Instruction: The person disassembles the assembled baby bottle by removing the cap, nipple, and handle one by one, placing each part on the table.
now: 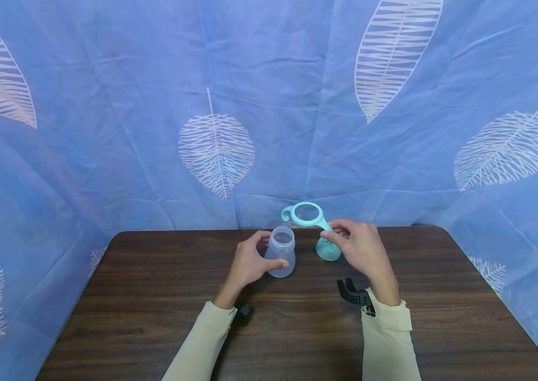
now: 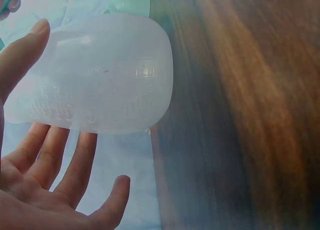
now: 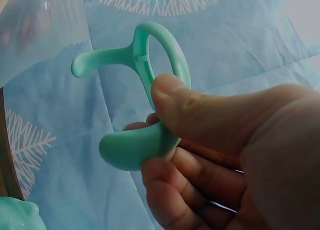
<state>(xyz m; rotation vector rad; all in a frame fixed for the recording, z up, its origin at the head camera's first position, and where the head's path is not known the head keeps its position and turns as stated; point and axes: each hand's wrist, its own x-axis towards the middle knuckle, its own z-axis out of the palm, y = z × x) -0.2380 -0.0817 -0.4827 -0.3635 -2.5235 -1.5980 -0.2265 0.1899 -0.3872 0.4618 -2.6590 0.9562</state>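
An open, translucent baby bottle (image 1: 280, 260) stands upright near the back of the table, its threaded neck uncovered. My left hand (image 1: 248, 262) holds it from the left, thumb on the near side and fingers behind. Raised markings show on its wall (image 2: 100, 80) in the left wrist view. With my right hand (image 1: 358, 247) I pinch a mint-green two-armed bottle handle (image 1: 308, 224) by one arm, between thumb and fingers. The handle's ring (image 3: 183, 65) is held up, right of and slightly above the bottle's mouth. Below it sits a mint-green dome-shaped cap (image 1: 328, 251), partly behind my right fingers.
The dark wooden table (image 1: 297, 333) ends just behind the bottle and cap. A blue cloth (image 1: 278, 143) with white leaf prints hangs behind and at both sides. Black straps with camera mounts (image 1: 356, 295) sit at the wrists, by the cream sleeves (image 1: 388, 338).
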